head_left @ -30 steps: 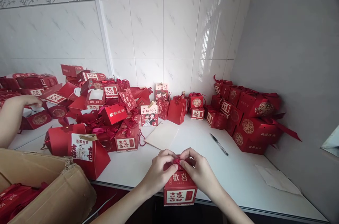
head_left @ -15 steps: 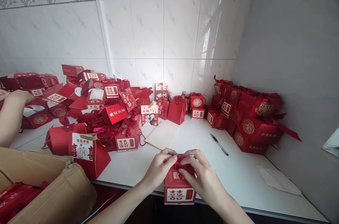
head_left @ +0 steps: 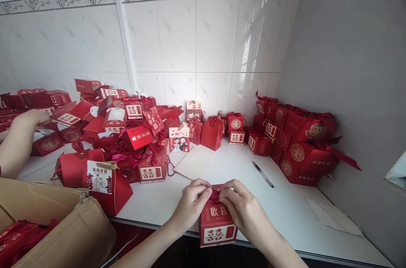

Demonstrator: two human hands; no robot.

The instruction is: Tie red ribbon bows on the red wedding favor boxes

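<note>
A red gift box (head_left: 217, 222) with a cream label and large characters stands at the table's front edge, slightly tilted and partly over it. On its top is a dark red ribbon (head_left: 216, 195), bunched between my two hands. My left hand (head_left: 196, 200) pinches the ribbon from the left, thumb and fingers together. From the right, my right hand (head_left: 239, 202) closes its fingers on the ribbon's other side and covers the box's right upper corner. The exact shape of the knot is hidden by my fingertips.
Many red boxes (head_left: 136, 139) are heaped at the left, more boxes (head_left: 309, 162) are stacked at the right wall. A cardboard carton (head_left: 76, 225) stands at the lower left. A pen (head_left: 262, 174) and papers lie on the table. Another person's hand (head_left: 30, 120) reaches in at the far left.
My right fingers have drawn together on the ribbon, and the box has tilted and shifted a little right. The other person's hand at the far left has moved right.
</note>
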